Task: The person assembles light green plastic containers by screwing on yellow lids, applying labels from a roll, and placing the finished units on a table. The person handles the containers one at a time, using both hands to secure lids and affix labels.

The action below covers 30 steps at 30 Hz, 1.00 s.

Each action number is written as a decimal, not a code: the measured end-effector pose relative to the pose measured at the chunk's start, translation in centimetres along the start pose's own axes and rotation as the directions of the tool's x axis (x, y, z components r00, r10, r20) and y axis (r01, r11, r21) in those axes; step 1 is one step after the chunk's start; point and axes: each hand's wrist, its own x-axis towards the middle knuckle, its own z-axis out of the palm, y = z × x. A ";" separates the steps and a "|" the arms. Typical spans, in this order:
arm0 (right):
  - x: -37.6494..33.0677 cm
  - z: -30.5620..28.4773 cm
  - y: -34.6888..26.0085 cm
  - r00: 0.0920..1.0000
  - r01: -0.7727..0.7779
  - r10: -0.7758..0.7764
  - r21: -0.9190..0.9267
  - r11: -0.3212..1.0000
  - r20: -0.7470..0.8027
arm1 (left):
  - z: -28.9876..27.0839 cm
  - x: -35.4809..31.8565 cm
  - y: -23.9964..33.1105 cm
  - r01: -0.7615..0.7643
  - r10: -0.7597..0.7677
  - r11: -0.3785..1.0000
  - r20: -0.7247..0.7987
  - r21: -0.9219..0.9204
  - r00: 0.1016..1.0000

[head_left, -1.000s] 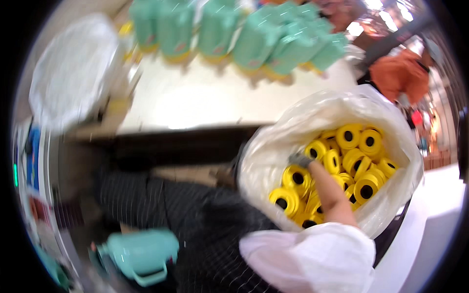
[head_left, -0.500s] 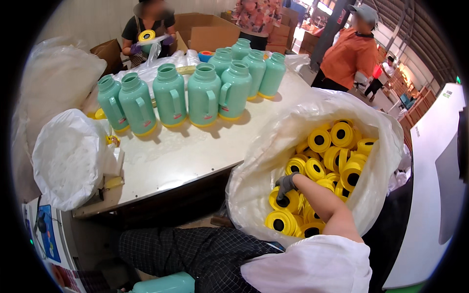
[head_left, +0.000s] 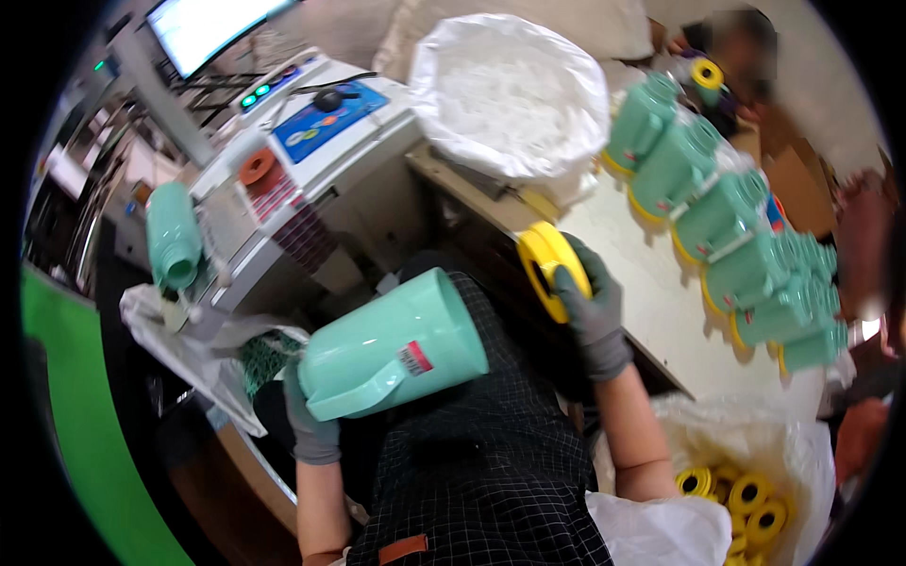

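Observation:
Across my lap lies a mint-green thermos casing (head_left: pixel 396 340) on its side, its wide end open toward the right and its handle toward me. My left hand (head_left: pixel 310 420), in a grey glove, is closed around its narrower end, and the fingers are partly hidden behind it. To the right of that wide end, apart from it, my gloved right hand (head_left: pixel 598 321) pinches a round yellow base (head_left: pixel 540 262) by its edge, holding it tilted upright. More yellow bases (head_left: pixel 750 492) fill a plastic-lined bag (head_left: pixel 812 462) at the lower right.
Several mint-green thermos casings (head_left: pixel 684 170) with yellow bottoms stand on the white table (head_left: pixel 651 311). Beyond its near corner is a white-lined container (head_left: pixel 429 85). At left are a machine with a blue panel (head_left: pixel 326 118) and another casing (head_left: pixel 175 231). A person (head_left: pixel 736 57) sits beyond the table.
My view has swung left. My right hand has come out of the bag with a yellow base. The casing, earlier low at the lower edge, is now raised in my left hand.

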 end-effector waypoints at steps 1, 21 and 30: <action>-0.1 3.3 -3.0 0.998 -0.028 0.018 0.164 0.986 0.061 | 1.5 -1.1 -0.8 0.013 -0.014 1.000 -0.047 -0.022 0.999; -5.8 6.3 -1.5 0.877 0.380 -0.394 0.105 0.919 0.274 | 3.7 -3.2 -1.8 -0.098 0.082 0.994 -0.281 -0.042 0.956; -7.2 6.9 0.4 0.915 0.279 -0.351 0.317 0.907 0.198 | 3.8 -3.8 -0.7 -0.364 0.477 0.612 0.040 0.702 0.878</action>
